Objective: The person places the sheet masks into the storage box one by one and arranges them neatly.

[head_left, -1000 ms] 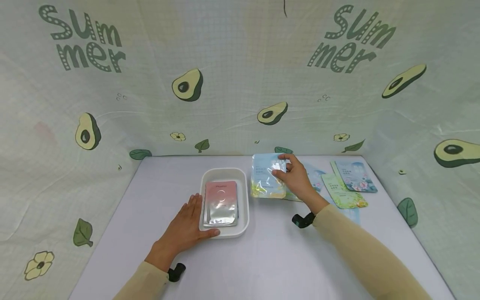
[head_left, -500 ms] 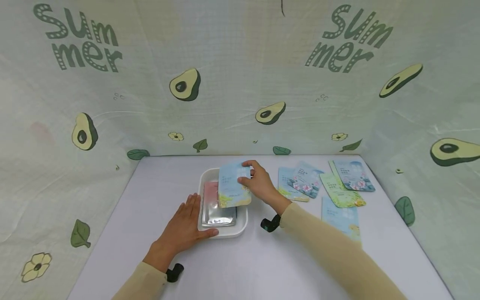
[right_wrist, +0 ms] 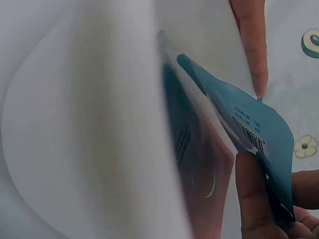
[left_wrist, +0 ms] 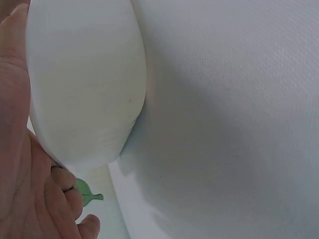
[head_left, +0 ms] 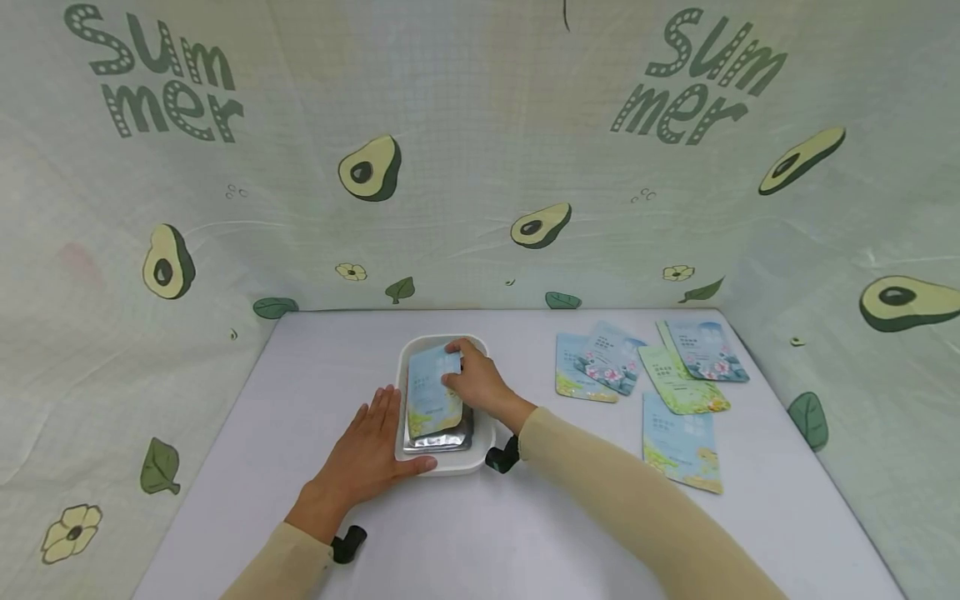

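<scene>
My right hand (head_left: 480, 385) pinches a light-blue sheet mask packet (head_left: 431, 392) by its right edge, over the white tray (head_left: 483, 442). Beneath it lies a packet with a silver lower end (head_left: 442, 442), its pink part (right_wrist: 212, 189) showing in the right wrist view. There, the held packet's teal back (right_wrist: 266, 124) bears a barcode and leans over the pink one. My left hand (head_left: 367, 454) rests straight-fingered against the tray's left side, thumb at the front rim. In the left wrist view that hand (left_wrist: 25, 184) lies along the tray's outer wall (left_wrist: 87, 84).
To the right on the white table (head_left: 540, 508) lie more packets: a flowered blue one (head_left: 611, 358) over a light-blue one (head_left: 577, 387), a dark-blue one (head_left: 708, 354) overlapping green ones (head_left: 682, 387), and a light-blue one (head_left: 682, 442) nearer. A printed cloth (head_left: 465, 150) hangs behind.
My right hand has carried the light-blue packet left from beside the other packets and lowered it over the pink-and-silver one in the tray. My left hand has stayed at the tray.
</scene>
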Motion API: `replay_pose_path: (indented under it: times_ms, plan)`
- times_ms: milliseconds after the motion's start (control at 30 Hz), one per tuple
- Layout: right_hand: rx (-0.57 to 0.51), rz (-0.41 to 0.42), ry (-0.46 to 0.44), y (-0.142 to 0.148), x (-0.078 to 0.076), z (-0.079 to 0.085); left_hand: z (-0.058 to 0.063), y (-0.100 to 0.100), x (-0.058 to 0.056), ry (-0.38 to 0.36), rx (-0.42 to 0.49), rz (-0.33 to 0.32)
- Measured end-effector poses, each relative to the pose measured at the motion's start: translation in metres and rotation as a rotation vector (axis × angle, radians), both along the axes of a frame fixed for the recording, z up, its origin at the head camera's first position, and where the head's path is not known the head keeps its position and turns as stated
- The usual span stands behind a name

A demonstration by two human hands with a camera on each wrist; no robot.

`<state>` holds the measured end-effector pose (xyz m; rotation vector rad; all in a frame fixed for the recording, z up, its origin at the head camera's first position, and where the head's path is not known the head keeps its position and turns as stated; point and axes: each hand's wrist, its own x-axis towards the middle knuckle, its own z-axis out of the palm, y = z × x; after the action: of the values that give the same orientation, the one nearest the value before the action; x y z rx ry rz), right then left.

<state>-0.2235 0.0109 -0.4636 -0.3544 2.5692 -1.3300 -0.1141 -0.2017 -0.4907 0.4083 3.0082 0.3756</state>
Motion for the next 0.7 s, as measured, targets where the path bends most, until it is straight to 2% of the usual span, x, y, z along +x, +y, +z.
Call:
replay_pose_path:
  times_ms: [133, 233, 333, 400, 567, 700]
  plan:
    - [0.060, 0.033, 0.046, -0.002, 0.001, -0.001, 0.000, 0.000, 0.000, 0.003, -0.007, -0.005]
    - [0.153, 0.055, 0.107, -0.002, 0.003, -0.001, 0.000, 0.000, 0.000, -0.002, 0.005, -0.004]
    - [0.234, 0.040, 0.154, 0.000, 0.006, -0.001, 0.000, 0.000, 0.000, -0.014, 0.024, 0.002]
    - [0.245, 0.013, 0.185, 0.006, 0.008, -0.001, 0.001, 0.000, 0.000, -0.021, 0.035, 0.009]
    - [0.197, -0.073, 0.281, 0.045, 0.004, 0.001, 0.001, 0.001, 0.000, -0.042, 0.045, 0.027]
    - [0.284, -0.111, 0.300, 0.097, -0.007, -0.009, 0.000, 0.001, 0.000, -0.057, 0.056, 0.035]
